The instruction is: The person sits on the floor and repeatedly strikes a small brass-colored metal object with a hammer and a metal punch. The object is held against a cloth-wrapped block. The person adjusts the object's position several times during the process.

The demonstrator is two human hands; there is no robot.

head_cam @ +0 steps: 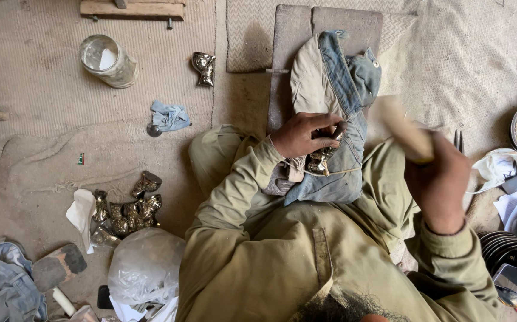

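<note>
Denim cloth [336, 89] covers a block ahead of me; my left hand [302, 135] pinches a small metal piece [323, 158] against it. My right hand [438, 179] is closed round a blurred wooden handle [404, 128]. Left on the floor: a plastic bag [145, 265], a pile of metal pieces [127, 211], a jar [107, 59]

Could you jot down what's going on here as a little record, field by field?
Setting: person seated on a dusty woven mat
Left hand: presses a small metal piece onto a denim pad
Right hand: grips a pale wooden handle, blurred
Nearby left: heap of metal pieces, glass jar, plastic bag
Nearby right: stacked metal plates
</note>
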